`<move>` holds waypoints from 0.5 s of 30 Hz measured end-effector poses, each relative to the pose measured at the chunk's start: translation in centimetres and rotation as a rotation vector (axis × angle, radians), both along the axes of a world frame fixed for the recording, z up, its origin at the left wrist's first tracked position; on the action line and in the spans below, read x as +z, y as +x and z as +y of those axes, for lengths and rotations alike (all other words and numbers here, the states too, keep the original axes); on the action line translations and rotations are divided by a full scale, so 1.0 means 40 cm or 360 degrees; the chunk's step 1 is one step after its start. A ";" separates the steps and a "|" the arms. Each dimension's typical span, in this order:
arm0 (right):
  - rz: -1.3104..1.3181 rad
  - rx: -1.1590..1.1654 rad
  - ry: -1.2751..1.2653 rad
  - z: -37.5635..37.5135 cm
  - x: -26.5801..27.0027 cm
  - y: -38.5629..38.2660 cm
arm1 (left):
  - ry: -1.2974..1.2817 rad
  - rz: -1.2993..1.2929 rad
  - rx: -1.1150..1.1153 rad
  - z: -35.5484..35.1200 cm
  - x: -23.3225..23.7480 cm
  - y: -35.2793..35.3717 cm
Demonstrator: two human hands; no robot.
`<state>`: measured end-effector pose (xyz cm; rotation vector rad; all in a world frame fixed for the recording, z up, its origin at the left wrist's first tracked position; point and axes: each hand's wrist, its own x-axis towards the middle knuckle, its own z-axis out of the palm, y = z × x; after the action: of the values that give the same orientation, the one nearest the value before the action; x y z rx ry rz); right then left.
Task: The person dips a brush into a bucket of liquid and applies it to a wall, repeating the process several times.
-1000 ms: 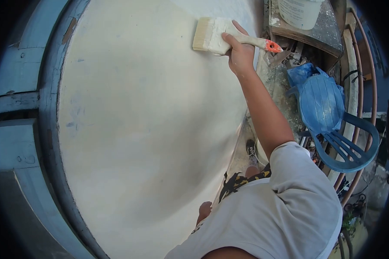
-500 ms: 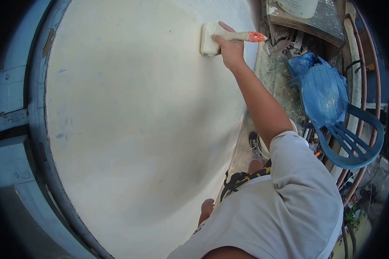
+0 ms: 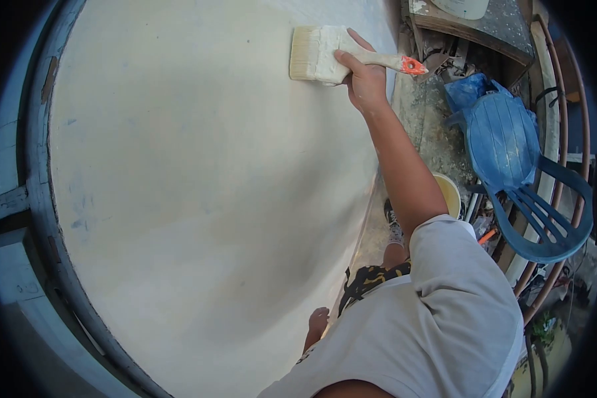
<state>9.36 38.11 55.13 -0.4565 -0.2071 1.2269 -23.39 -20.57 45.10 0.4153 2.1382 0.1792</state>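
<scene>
My right hand (image 3: 367, 76) is closed around a wide paintbrush (image 3: 328, 54) near the top of the view. The brush has pale bristles, a paint-smeared white body and a light handle with a red-orange tip. Its bristles point left, over or against the large whitish wall surface (image 3: 199, 172); whether they touch is unclear. Low in the view, my left hand (image 3: 318, 320) is near the wall's lower right edge, small and dark, with its fingers not clearly visible.
A blue plastic chair (image 3: 507, 146) and rusty railings (image 3: 562, 132) are on the right. A pale bucket (image 3: 448, 192) is partly hidden behind my right arm. At the top right, a white container (image 3: 463, 5) rests on a spattered wooden stand (image 3: 474, 33). A blue-grey frame (image 3: 41, 166) borders the wall's left side.
The brush has shifted slightly, its bristles now showing at full length toward the left, and its handle tip is further right and lower. More of the bucket shows beside my arm.
</scene>
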 end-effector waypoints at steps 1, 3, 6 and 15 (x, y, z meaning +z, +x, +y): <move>-0.0199 0.0031 -0.0104 0.014 -0.037 -0.025 | 0.0018 0.0004 -0.0007 -0.005 0.004 0.000; -0.0550 -0.0125 -0.0166 0.031 -0.145 -0.058 | -0.0048 0.0027 0.0011 -0.016 0.019 0.001; -0.0540 -0.0141 -0.0402 0.007 -0.204 -0.009 | -0.0072 0.0064 0.0025 0.007 0.024 0.008; -0.0432 0.0080 0.0055 0.033 0.180 0.012 | -0.0001 0.0440 -0.2067 0.005 -0.026 -0.059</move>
<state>9.83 39.45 62.33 -0.5906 -0.4730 1.2065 -25.77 -20.38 44.06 1.7716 1.7075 -0.6441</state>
